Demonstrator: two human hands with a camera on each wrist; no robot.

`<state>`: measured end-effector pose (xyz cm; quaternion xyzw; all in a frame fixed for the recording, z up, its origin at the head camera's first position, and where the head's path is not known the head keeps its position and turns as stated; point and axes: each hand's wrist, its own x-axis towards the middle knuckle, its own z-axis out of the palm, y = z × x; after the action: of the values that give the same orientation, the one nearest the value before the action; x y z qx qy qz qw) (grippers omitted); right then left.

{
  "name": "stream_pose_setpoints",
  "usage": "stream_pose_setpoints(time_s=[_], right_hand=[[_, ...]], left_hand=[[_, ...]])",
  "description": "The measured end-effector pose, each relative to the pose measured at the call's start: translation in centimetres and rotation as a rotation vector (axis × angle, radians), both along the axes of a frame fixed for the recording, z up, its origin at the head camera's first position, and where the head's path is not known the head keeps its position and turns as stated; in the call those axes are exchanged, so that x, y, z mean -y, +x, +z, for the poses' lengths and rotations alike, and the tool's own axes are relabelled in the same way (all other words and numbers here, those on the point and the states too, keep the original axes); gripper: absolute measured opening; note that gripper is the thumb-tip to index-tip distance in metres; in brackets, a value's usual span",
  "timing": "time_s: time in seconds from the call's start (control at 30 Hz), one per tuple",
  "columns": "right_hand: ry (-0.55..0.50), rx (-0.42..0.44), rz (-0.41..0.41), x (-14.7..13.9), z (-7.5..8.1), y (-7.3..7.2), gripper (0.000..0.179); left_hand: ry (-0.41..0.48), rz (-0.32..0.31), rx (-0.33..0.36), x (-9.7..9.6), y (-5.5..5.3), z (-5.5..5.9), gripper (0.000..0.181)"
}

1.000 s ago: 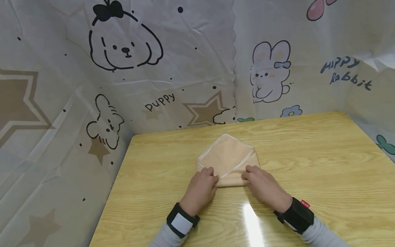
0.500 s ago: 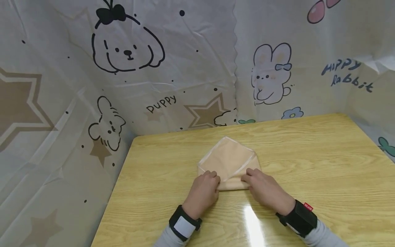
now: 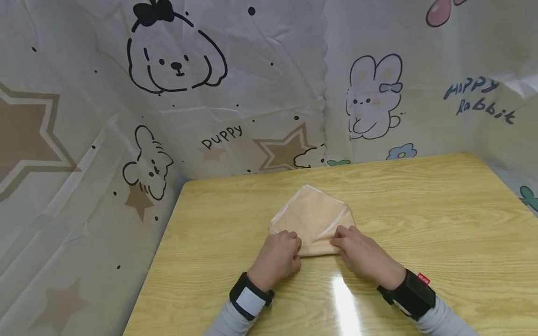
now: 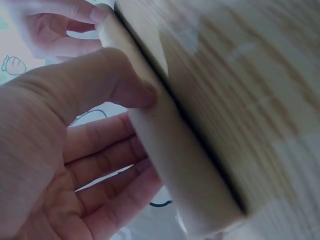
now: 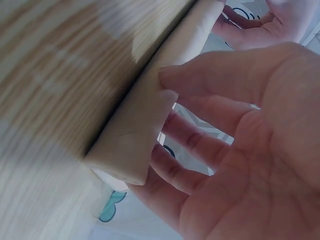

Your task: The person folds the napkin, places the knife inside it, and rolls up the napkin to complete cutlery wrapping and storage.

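Note:
A peach cloth (image 3: 313, 214) with white edging lies on the table in an envelope-like fold, its point toward the back. Its near edge forms a thick roll, seen as a long pale roll (image 4: 170, 160) in the left wrist view. My left hand (image 3: 278, 256) grips the left part of this roll, thumb on the near side and fingers over the far side. On the right part, my right hand (image 3: 364, 254) holds it the same way, the thumb pressing the roll (image 5: 135, 125) in the right wrist view. Both hands hide the roll's ends in the head view.
The wood-grain table (image 3: 201, 275) runs back to a hung white sheet (image 3: 273, 88) printed with cartoon animals and stars. A bright light reflection (image 3: 345, 303) shows on the tabletop in front of the cloth. Each wrist wears a black strap (image 3: 409, 293).
The head view has shifted slightly. Both hands keep their hold on the cloth's near edge, with only slight finger movement, and the cloth stays in nearly the same place.

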<state>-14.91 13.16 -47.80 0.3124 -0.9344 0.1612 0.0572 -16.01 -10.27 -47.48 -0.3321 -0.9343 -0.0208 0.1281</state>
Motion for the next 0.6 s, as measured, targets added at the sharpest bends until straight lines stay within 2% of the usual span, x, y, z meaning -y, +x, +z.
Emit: stream_pose_setpoints(time_s=[0.2, 0.33, 0.47, 0.6], right_hand=[[-0.016, 0.003, 0.041, -0.4, 0.0, -0.1, 0.026], [-0.014, 0.013, 0.063, -0.5, 0.1, 0.0, 0.026], [0.008, 0.006, 0.077, -0.6, 0.2, -0.1, 0.025], [0.032, -0.028, 0.085, -0.6, 0.2, -0.2, 0.025]], left_hand=[[-0.011, -0.007, 0.055, 0.2, -0.2, 0.4, 0.016], [-0.006, -0.005, 0.107, 0.4, 0.0, 0.7, 0.009], [-0.008, 0.013, 0.166, 0.5, 0.4, 0.9, 0.011], [-0.026, 0.012, 0.169, 0.3, 0.7, 1.1, 0.012]])
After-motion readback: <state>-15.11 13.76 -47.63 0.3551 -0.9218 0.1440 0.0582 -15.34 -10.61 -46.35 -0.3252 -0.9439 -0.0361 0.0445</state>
